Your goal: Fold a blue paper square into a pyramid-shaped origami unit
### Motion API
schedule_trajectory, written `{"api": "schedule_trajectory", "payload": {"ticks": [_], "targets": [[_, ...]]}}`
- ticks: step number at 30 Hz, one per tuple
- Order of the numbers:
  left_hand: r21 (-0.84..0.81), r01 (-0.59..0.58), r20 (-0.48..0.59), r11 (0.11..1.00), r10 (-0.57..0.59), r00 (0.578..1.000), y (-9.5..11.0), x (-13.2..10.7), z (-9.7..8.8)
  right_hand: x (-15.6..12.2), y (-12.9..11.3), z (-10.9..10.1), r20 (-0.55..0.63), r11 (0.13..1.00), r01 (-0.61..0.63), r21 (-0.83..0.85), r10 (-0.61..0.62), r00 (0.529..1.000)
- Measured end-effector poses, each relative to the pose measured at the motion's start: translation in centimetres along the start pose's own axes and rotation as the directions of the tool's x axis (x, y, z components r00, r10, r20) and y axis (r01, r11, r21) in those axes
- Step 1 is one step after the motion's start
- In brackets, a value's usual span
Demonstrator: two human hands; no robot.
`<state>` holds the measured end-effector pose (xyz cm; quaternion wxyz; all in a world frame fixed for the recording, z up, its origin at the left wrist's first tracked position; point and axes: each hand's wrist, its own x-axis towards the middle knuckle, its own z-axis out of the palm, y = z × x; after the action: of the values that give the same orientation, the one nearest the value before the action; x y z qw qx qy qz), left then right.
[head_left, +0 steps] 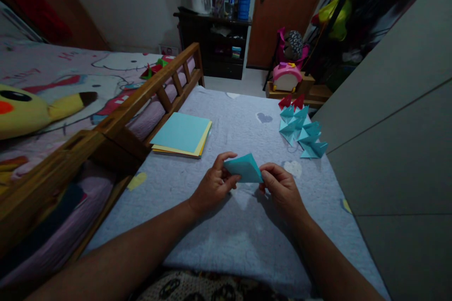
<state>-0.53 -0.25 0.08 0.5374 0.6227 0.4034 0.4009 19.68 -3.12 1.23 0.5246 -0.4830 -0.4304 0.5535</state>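
Note:
A folded piece of teal paper (244,168) is held just above the grey-blue mattress (226,225) between both hands. My left hand (213,186) pinches its left edge with thumb and fingers closed. My right hand (280,188) grips its right corner, fingers curled. A flat stack of square paper sheets (181,134), teal on top and yellow beneath, lies to the left. A cluster of folded teal paper pieces (301,132), with two red ones at its far end, sits to the right.
A wooden bed rail (141,99) runs along the left, with a yellow plush toy (31,110) on the bed beyond. A grey wardrobe wall (399,127) closes the right side. A dark shelf unit (215,42), a door and toys stand at the back.

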Motion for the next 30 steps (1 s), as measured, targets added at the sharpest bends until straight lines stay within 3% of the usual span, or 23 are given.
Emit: {"api": "schedule_trajectory", "payload": {"ticks": [8, 18, 30], "targets": [[0.234, -0.136, 0.035, 0.963, 0.131, 0.991, 0.34, 0.30, -0.49, 0.00, -0.29, 0.07, 0.007, 0.997, -0.063, 0.042, 0.062, 0.998], [0.142, -0.250, 0.018, 0.958, 0.250, 0.968, -0.58, -0.22, -0.31, 0.23, -0.58, -0.04, -0.015, 0.998, -0.061, 0.015, 0.062, 0.998], [0.101, -0.207, 0.056, 0.973, 0.202, 0.978, -0.22, -0.17, -0.42, 0.23, -0.43, -0.28, 0.043, 0.998, -0.068, 0.017, 0.068, 0.997]]}}
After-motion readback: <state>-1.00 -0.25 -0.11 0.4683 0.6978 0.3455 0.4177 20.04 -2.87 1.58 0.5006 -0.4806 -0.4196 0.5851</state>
